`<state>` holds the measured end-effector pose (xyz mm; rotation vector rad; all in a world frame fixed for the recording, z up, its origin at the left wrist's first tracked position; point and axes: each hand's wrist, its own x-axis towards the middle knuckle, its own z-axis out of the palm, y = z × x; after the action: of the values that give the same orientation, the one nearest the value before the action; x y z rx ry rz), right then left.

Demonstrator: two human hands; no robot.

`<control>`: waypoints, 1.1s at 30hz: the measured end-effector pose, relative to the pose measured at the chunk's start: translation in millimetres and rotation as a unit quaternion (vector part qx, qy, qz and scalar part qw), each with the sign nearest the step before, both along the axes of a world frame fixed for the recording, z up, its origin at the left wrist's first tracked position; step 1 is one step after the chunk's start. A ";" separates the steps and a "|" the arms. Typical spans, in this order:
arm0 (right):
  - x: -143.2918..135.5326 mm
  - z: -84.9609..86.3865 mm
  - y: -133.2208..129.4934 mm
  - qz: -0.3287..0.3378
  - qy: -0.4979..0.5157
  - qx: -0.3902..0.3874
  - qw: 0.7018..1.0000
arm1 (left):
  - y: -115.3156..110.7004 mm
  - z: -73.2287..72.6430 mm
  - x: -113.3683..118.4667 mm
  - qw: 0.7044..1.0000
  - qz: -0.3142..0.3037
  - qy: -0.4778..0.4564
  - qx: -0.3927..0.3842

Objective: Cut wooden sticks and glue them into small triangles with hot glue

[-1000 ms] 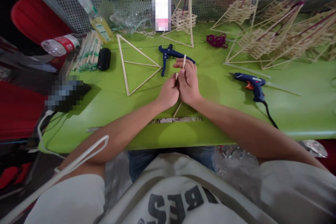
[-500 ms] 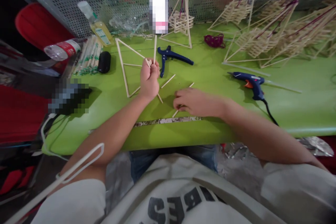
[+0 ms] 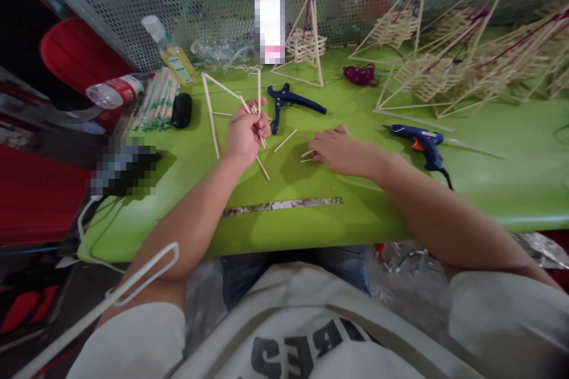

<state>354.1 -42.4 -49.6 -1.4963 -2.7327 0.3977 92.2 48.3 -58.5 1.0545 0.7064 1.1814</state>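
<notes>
My left hand (image 3: 243,137) is closed around several thin wooden sticks (image 3: 259,86), some poking up past the thumb and some pointing down. Behind it, a frame of joined wooden sticks (image 3: 208,109) lies on the green table, partly hidden by the hand. My right hand (image 3: 340,153) is low over the table with its fingers curled, and the ends of two short sticks (image 3: 306,156) stick out at its fingertips. Between the hands lies a loose short stick (image 3: 285,140). A longer stick (image 3: 263,167) slants below my left hand. Beyond them rests a blue pipe cutter (image 3: 288,98).
A blue glue gun (image 3: 422,141) with a glue stick lies at right. Finished stick pyramids (image 3: 306,44) stand along the back beside purple string (image 3: 359,75). A metal strip (image 3: 284,205) lies near the front edge. Bottles (image 3: 175,59), bundled sticks (image 3: 153,100) and a black case (image 3: 182,111) are at left.
My right hand has moved up and a little right, bringing short sticks with it. My left hand has shifted slightly left and turned, still gripping its sticks. The whole view has shifted slightly.
</notes>
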 end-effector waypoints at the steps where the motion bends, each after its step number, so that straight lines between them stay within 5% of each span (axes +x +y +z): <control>1: -5.2 -1.1 1.8 0.006 0.000 0.014 1.000 | 2.1 1.9 -3.6 1.000 -0.010 0.020 -0.009; 3: -17.1 -1.6 4.3 0.013 -0.004 0.036 0.999 | 4.8 10.0 -14.8 0.990 -0.031 0.138 -0.003; 5: -27.2 -2.5 5.9 0.014 -0.021 0.050 0.998 | 4.1 22.5 -29.0 0.945 -0.058 0.320 0.027; 8: -34.4 -8.2 6.9 0.015 -0.052 0.068 0.996 | -4.2 40.3 -43.7 0.823 -0.081 0.559 0.066; 11: -33.6 -15.2 7.9 0.020 -0.069 0.087 0.994 | -15.3 44.8 -41.2 0.661 -0.089 0.738 0.104; 13: -29.6 -16.8 10.6 0.009 -0.050 0.091 0.995 | -20.4 38.9 -34.1 0.620 -0.110 0.768 0.119; 18: -19.3 -14.1 25.9 -0.063 0.020 0.068 0.995 | -21.5 9.6 -25.2 0.678 -0.100 0.714 0.142; 24: -33.8 -21.0 50.2 -0.053 0.073 0.060 0.994 | -4.4 -17.0 -31.2 0.737 -0.066 0.653 0.160; 29: -35.8 -29.3 53.2 -0.073 0.122 0.065 0.988 | 6.8 -8.0 -38.2 0.818 -0.057 0.540 0.189; 33: -26.8 -35.6 43.4 -0.104 0.213 0.057 0.970 | -2.6 -0.8 -20.1 0.882 -0.035 0.429 0.193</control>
<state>327.3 1.0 -85.3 -1.4490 -2.2083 0.4829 72.1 45.7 -59.3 1.9737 1.1178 0.7609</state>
